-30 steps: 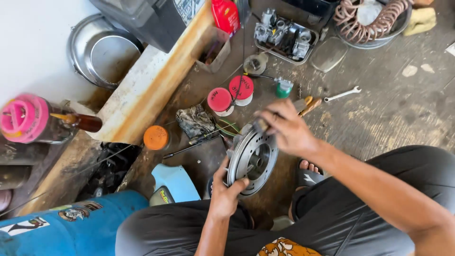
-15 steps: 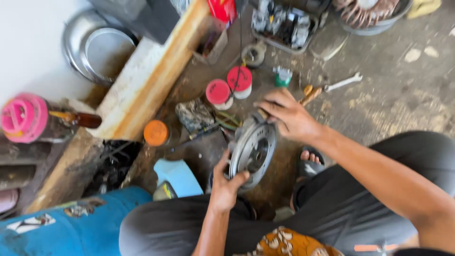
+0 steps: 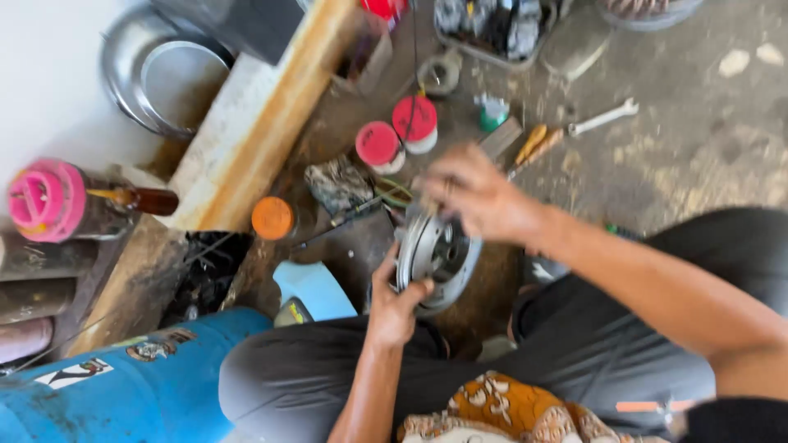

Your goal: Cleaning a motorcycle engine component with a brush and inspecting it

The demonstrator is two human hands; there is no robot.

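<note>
My left hand (image 3: 392, 308) comes up from below, forearm near vertical, fingers hooked over the lower left rim of a round metal drum-like part (image 3: 437, 256) that stands on edge on the concrete floor (image 3: 698, 164) between my knees. My right hand (image 3: 472, 193) reaches across from the right, wrist bent down, fingertips pinched together at the part's top edge; blur hides what they pinch. Two red-lidded cans (image 3: 400, 135) sit just beyond.

floor (image 3: 698, 172): stained grey concrete | wall (image 3: 41, 82): white | daylight
</note>
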